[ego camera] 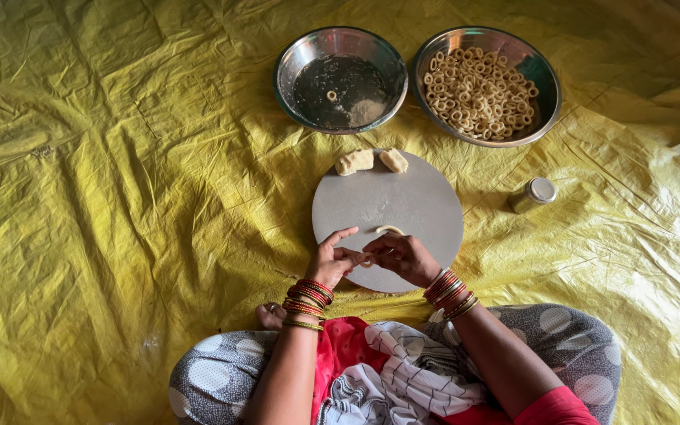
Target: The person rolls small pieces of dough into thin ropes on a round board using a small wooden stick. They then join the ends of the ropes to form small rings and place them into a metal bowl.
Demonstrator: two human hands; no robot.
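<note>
A small ring of dough is pinched between the fingers of the left hand and the right hand, both closed narrowly on it, above the near edge of a round grey board. A short curved dough strip lies on the board just beyond the hands, and two dough lumps rest at its far edge. Farther off, on the yellow sheet, a nearly empty steel bowl is set beside a steel bowl filled with dough rings. A small metal tin lies to the right of the board.

No packages, labels (or screens)
</note>
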